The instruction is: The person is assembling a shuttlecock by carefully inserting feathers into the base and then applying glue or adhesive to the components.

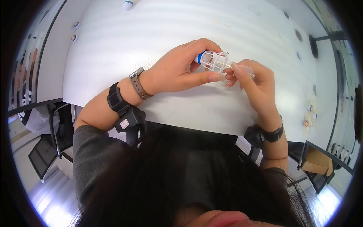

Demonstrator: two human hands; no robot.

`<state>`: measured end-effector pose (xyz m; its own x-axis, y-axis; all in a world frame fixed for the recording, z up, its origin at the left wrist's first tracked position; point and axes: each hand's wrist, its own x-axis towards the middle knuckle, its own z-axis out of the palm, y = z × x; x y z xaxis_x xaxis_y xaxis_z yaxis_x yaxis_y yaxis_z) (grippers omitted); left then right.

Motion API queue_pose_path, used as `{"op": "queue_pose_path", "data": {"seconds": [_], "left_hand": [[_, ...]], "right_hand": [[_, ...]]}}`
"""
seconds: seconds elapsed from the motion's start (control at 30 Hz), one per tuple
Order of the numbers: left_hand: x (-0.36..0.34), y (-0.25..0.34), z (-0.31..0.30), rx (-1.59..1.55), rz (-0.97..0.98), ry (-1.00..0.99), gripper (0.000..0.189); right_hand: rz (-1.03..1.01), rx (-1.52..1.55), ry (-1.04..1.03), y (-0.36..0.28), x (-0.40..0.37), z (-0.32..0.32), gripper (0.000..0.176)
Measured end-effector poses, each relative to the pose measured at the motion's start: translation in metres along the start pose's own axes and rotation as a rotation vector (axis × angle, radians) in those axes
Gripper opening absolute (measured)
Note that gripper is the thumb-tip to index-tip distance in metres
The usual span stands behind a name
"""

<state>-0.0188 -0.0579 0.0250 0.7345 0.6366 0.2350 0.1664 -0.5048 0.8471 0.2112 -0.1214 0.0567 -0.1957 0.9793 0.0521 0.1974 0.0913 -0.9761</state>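
Note:
My left hand [185, 66] is wrapped around a small white plastic cage with a blue band [214, 60]. The cage lies on its side, with its open ribs pointing right. From the right, my right hand [257, 81] pinches a thin pale stick [225, 65] between thumb and fingers. The stick reaches into the ribbed end of the cage. Something clear and whitish also shows by the right fingers, but I cannot make out what it is. Both hands are held above the white table [181, 108], near its front edge.
A white piece with a blue band [128, 4] is at the far edge. Two small round pieces [74, 38] lie at the left, and several more [306, 123] at the right. A thin white strip [226, 25] lies beyond my hands. A cardboard box [317, 162] is below right.

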Motion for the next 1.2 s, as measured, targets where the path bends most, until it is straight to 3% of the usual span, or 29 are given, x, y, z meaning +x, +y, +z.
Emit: {"op": "queue_pose_path", "data": {"seconds": [0.27,0.4,0.5,0.7,0.93,1.2], "left_hand": [[0.002,0.011,-0.002,-0.047,-0.155,-0.045,0.05],[0.003,0.005,0.002,-0.04,-0.085,-0.09,0.053],[0.003,0.01,0.003,-0.096,-0.144,-0.136,0.054],[0.003,-0.001,0.006,-0.064,0.063,-0.096,0.049],[0.005,-0.002,0.006,-0.12,0.07,-0.125,0.037],[0.006,-0.001,0.006,-0.056,0.098,-0.154,0.04]], "right_hand": [[-0.058,0.023,0.153,0.004,0.002,0.007,0.024],[-0.174,-0.181,0.109,0.012,0.003,0.002,0.02],[-0.297,-0.315,0.099,0.017,0.003,0.002,0.015],[-0.436,-0.389,0.13,0.018,0.006,0.004,0.007],[-0.459,-0.408,0.141,0.018,0.006,0.004,0.008],[-0.525,-0.513,0.189,0.014,0.008,0.005,0.017]]}}
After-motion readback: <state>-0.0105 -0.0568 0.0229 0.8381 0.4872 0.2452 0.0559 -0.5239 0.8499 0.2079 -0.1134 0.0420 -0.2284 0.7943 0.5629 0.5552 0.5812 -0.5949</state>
